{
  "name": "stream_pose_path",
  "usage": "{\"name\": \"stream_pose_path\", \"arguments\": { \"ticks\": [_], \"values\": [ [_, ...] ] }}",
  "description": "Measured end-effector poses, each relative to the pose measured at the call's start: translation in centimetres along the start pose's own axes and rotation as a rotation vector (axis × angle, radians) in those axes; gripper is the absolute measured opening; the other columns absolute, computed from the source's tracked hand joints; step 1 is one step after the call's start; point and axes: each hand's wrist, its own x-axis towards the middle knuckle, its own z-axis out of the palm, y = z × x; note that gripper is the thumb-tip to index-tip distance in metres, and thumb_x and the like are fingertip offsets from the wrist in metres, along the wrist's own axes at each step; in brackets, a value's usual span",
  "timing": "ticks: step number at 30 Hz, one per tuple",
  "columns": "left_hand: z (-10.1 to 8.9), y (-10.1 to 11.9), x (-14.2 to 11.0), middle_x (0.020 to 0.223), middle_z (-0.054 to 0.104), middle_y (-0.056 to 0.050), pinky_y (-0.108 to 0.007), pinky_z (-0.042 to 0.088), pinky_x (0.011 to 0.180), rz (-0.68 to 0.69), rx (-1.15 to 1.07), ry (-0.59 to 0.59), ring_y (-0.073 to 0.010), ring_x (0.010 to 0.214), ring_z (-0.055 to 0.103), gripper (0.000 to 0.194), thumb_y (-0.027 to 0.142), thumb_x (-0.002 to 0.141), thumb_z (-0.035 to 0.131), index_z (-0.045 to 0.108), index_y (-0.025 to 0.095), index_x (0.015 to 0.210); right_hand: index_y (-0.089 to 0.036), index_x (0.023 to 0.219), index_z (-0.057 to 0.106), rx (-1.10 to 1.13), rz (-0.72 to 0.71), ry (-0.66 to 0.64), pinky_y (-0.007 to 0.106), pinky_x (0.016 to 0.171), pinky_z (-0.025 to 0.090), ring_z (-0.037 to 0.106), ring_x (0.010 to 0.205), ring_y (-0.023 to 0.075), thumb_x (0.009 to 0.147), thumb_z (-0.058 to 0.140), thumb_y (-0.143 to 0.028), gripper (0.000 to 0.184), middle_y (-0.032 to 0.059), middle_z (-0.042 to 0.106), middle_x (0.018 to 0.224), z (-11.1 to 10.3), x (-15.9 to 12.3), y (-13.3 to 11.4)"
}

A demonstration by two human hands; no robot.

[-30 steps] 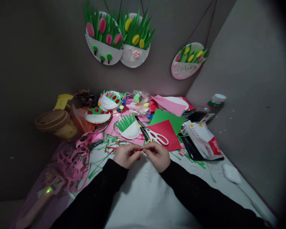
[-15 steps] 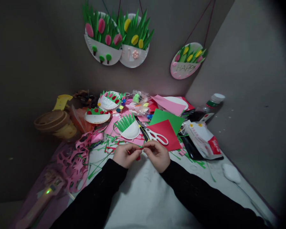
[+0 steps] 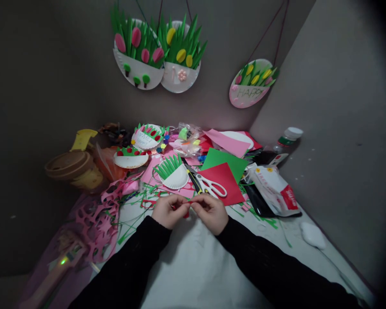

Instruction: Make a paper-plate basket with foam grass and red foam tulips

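Right hand (image 3: 210, 213) has crept slightly left since the last frame, so the two sets of fingertips are a bit closer together now. Paper-plate hangings (image 3: 131, 66) at the top of the frame slid a hair too, but I'd put that down to the head camera shifting. Left hand (image 3: 170, 211) pretty much stays put.

Both hands are pinched on a small red piece (image 3: 189, 202), just below the middle of the frame. Thumbs and index fingers are nearly tip to tip over it, and a bit more red pokes out under the left thumb. Can't make out its exact shape, way too small and mostly covered.

For the work in hand, I'd call it fine fiddling with that piece, not a new step. Everything around it looks the same: scissors (image 3: 209, 180) lying just above the right hand, partly on the red sheet (image 3: 233, 189), and the white half-plate with green blades (image 3: 176, 178) left of them, untouched. Green scraps (image 3: 127, 234) litter the left side.
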Motion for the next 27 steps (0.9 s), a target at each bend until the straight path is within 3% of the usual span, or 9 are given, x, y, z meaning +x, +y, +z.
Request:
{"name": "stream_pose_path", "arguments": {
  "ticks": [6, 16, 27],
  "values": [
    [0.20, -0.09, 0.07, 0.059, 0.063, -0.002, -0.019, 0.037, 0.048, 0.035, 0.123, -0.023, -0.0097, 0.052, 0.051, 0.017, 0.026, 0.073, 0.054, 0.062, 0.014, 0.065, -0.018, 0.066, 0.054, 0.019, 0.058, -0.035, 0.022, 0.050, 0.040, 0.050, 0.054, 0.0111, 0.078, 0.052, -0.023, 0.013, -0.0010, 0.054, 0.060, 0.11, 0.03, -0.60],
    [-0.33, -0.19, 0.15, 0.058, 0.065, -0.003, -0.019, 0.037, 0.050, 0.009, 0.134, -0.073, -0.0093, 0.050, 0.048, 0.021, 0.025, 0.077, 0.048, 0.061, 0.013, 0.065, -0.019, 0.068, 0.047, 0.263, 0.304, -0.034, 0.019, 0.038, 0.028, 0.034, 0.039, 0.0069, 0.078, 0.052, -0.038, 0.022, -0.0079, 0.040, 0.046, 0.31, 0.21, -0.22],
    [-0.36, -0.51, 0.19, 0.055, 0.062, -0.001, -0.020, 0.039, 0.051, 0.018, 0.107, -0.002, -0.0096, 0.050, 0.049, 0.017, 0.025, 0.075, 0.049, 0.060, 0.015, 0.067, -0.019, 0.069, 0.048, 0.314, 0.328, 0.022, 0.018, 0.036, 0.027, 0.034, 0.037, 0.0061, 0.079, 0.054, -0.041, 0.025, -0.0088, 0.040, 0.042, 0.13, 0.50, 0.14]
  ]
}}
